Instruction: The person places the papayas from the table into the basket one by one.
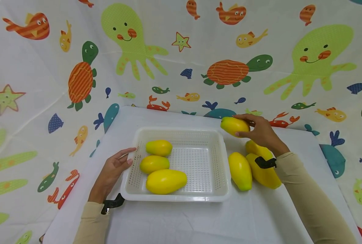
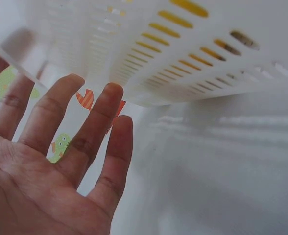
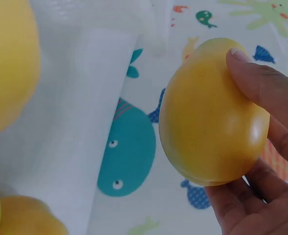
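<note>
Three yellow papaya-like fruits (image 1: 154, 164) sit in the left half of the white perforated basket (image 1: 176, 197). My right hand (image 1: 262, 133) grips a plump yellow fruit (image 1: 232, 126) near its back right corner. My left hand (image 1: 113, 171): fingers extended, gripping nothing, at the left rim.

Bright, even head view, dimmer left wrist view, glare on held yellow fruit (image 3: 207, 117), soft shadows on table (image 1: 181, 223)

white table (image 1: 181, 223), basket (image 1: 176, 198), yellow fruits (image 1: 240, 171) alongside
</note>
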Motion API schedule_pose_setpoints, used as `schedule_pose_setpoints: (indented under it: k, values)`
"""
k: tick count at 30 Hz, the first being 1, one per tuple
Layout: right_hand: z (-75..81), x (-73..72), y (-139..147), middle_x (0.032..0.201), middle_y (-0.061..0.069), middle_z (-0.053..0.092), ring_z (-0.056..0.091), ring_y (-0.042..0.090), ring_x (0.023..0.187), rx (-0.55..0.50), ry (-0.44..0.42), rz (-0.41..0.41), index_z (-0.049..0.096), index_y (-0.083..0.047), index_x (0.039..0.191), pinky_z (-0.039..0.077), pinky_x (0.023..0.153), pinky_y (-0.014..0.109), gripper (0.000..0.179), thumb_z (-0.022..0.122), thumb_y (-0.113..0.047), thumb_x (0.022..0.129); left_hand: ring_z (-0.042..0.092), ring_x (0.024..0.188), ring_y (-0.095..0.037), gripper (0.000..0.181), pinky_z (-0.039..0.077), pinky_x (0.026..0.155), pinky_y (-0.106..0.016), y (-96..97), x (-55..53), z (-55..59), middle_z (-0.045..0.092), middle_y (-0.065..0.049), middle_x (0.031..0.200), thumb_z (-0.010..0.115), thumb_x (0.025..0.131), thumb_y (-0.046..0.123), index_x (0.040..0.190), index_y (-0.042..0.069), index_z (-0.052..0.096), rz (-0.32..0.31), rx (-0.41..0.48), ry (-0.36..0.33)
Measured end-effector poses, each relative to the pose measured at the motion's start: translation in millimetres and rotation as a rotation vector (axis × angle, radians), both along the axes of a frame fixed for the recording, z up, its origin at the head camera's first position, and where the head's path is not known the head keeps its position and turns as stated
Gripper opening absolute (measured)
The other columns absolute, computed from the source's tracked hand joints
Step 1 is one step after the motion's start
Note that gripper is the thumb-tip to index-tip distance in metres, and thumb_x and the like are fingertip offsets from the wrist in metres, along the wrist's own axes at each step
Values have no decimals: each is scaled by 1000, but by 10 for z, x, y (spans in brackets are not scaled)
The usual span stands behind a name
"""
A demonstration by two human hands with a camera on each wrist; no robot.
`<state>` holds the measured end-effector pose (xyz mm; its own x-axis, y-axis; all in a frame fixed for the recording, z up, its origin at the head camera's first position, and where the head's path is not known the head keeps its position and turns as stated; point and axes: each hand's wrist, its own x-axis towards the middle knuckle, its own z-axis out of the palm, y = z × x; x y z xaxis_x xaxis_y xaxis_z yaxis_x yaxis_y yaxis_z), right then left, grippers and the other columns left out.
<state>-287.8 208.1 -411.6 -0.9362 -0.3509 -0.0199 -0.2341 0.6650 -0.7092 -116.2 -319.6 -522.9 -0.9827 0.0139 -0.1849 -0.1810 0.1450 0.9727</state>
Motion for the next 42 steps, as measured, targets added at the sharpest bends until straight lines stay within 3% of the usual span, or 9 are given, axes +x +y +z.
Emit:
schedule_pose_setpoints:
  k: [8,20,34,42]
  values:
    - [68,86,-187,153,12,59,54,38,138,-17,10,58,61,-20,151,40,124,64,64,85,-19,92,74,121,-11,54,65,93,-40,-1,-1,-3,44,-6,169,63,108,37,159,27,48,8,-7,-4]
    - [-11,178,-526,153,4,60,58,31,136,-27,12,156,62,-24,148,45,122,59,66,88,-15,88,75,120,-13,53,65,92,-41,4,-15,-28,46,-7,167,64,107,36,158,27,49,10,-10,7]
    - [-92,240,-991,145,-2,66,62,23,132,-23,-23,373,66,-25,144,51,120,48,64,90,-14,85,75,118,-15,53,66,91,-42,2,-4,-52,46,-7,168,63,108,34,159,28,48,3,8,10]
    - [-157,210,-1171,146,-4,67,60,22,136,-21,-71,478,68,-27,142,48,122,49,62,90,-12,85,76,117,-17,53,66,90,-43,-7,-4,-42,47,-7,167,63,108,33,159,26,48,-2,5,23]
